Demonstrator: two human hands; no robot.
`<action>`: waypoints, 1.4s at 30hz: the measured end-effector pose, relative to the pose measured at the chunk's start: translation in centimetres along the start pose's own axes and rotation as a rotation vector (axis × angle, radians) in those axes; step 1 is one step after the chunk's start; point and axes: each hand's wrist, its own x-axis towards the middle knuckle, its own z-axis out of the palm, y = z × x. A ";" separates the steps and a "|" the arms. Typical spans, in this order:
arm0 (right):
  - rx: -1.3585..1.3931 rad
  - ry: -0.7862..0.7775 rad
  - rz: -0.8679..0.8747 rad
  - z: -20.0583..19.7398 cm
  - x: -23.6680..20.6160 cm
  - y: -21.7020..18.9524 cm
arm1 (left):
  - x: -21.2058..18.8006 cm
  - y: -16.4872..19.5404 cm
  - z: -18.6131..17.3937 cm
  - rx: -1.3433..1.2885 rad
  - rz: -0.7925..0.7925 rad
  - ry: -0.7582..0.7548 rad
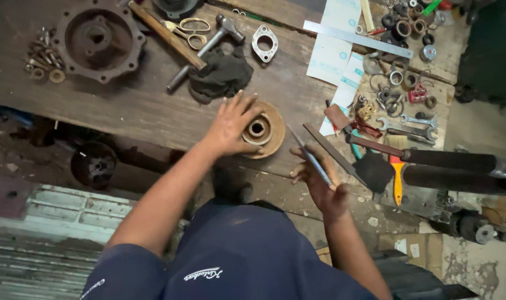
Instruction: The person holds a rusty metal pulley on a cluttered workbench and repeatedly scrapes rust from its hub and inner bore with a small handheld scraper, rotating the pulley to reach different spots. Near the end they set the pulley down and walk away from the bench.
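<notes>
Left hand [229, 124] lies spread, fingers wide, on the left side of a round rusty flanged part [262, 129] resting on the wooden bench [125, 100] near its front edge. Right hand [318, 179], just right of and below the part and clear of it, is closed around a thin blue-handled tool [311, 157] pointing toward the part. A dark rag [222, 75] and a hammer [206, 50] lie behind.

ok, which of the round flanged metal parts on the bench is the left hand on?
The tan disc with the raised hub at the bench's near edge: the left hand rests on its left side. The big dark bolt-hole flange lies far left, untouched, as does the small silver flange.
</notes>
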 end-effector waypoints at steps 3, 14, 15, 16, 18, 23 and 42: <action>0.094 -0.010 -0.082 0.9 0.5 0.8 | 0.6 -0.9 -1.9 0.011 0.084 -0.081; -1.569 0.528 0.019 -1.0 1.7 5.2 | -0.7 -0.4 -0.9 -0.070 0.003 0.105; -1.683 0.487 -0.036 -0.8 2.1 4.9 | -0.6 -0.5 -0.8 -0.082 0.007 0.111; -1.796 0.442 -0.098 -0.7 2.5 4.5 | -0.5 -0.6 -0.8 -0.091 0.013 0.123; -1.943 0.461 -0.055 -0.4 3.0 3.9 | -0.4 -0.8 -0.7 -0.074 0.011 0.112; -2.085 0.594 -0.094 -1.2 3.5 2.3 | -0.4 -0.8 -0.5 -0.054 -0.005 0.085; -1.683 0.445 -0.067 4.1 5.7 5.2 | -1.0 -1.3 0.1 -0.059 0.017 0.184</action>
